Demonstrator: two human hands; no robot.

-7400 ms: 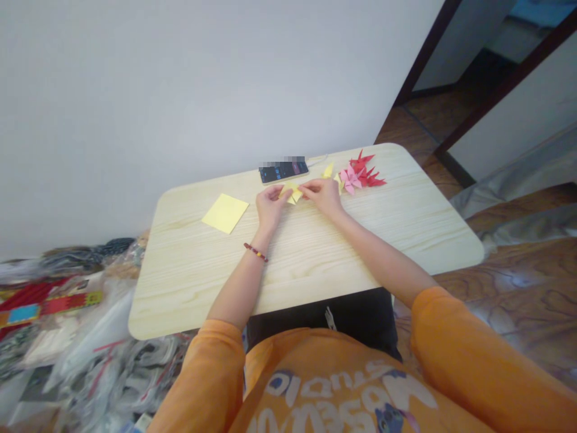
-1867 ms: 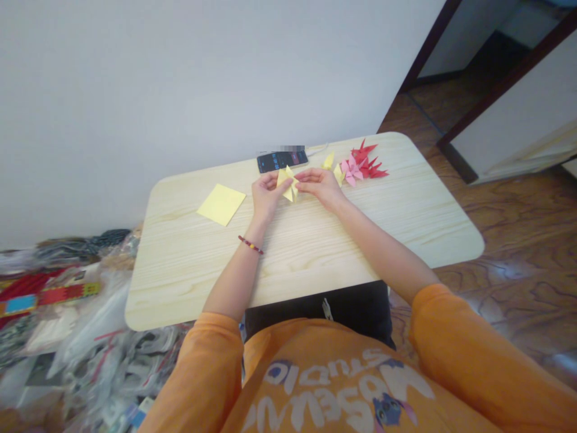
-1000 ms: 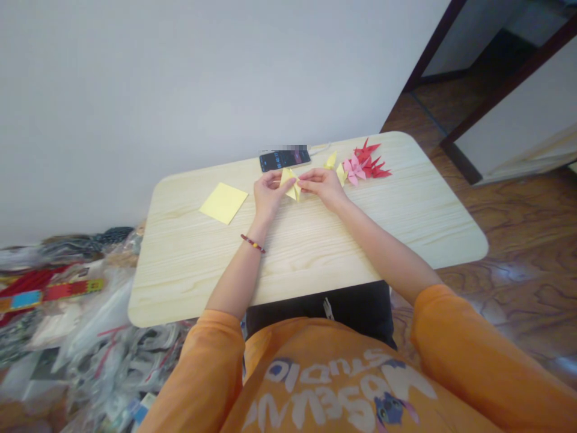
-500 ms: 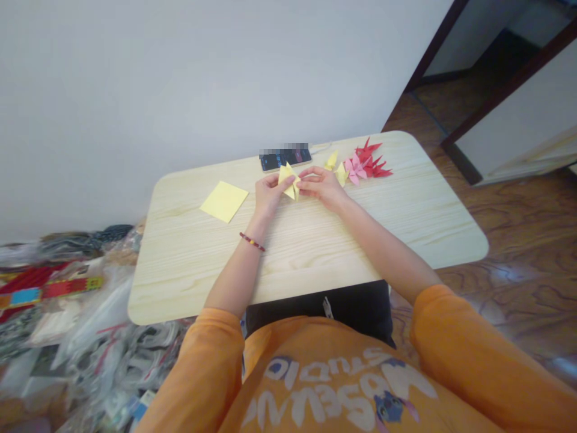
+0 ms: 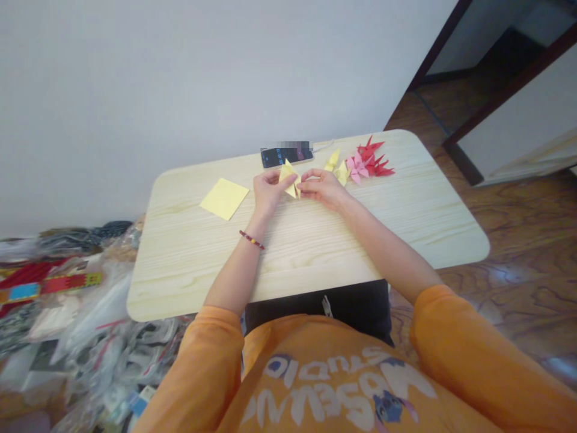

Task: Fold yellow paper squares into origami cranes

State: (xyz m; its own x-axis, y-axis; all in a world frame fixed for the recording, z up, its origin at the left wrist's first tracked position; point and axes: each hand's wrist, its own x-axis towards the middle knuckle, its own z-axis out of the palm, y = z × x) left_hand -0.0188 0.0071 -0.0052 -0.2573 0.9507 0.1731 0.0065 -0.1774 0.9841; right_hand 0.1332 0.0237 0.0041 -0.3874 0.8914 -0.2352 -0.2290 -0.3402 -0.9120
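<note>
Between my hands, above the middle of the table point(image 5: 324, 252), is a folded piece of yellow origami paper point(image 5: 287, 172) with pointed tips. My left hand point(image 5: 267, 191) is closed on its left side, thumb across the front. The fingers of my right hand point(image 5: 325, 189) pinch its right edge. A flat yellow paper sheet point(image 5: 224, 198) lies to the left of my left hand. Just beyond my right hand sit yellow folded paper flowers point(image 5: 341, 173), partly hidden by it, with a pink paper flower point(image 5: 358, 166) and red paper flowers point(image 5: 375, 161) beside them.
A phone point(image 5: 288, 155) with its screen lit lies at the table's back edge near the wall, a white cable point(image 5: 323, 146) running from it. Plastic bags and packed goods point(image 5: 103, 349) are piled on the floor at the left. A doorway opens at the upper right.
Both hands keep hold of the folded yellow paper in nearly the same place. Only a very slight shift of the whole view shows.
</note>
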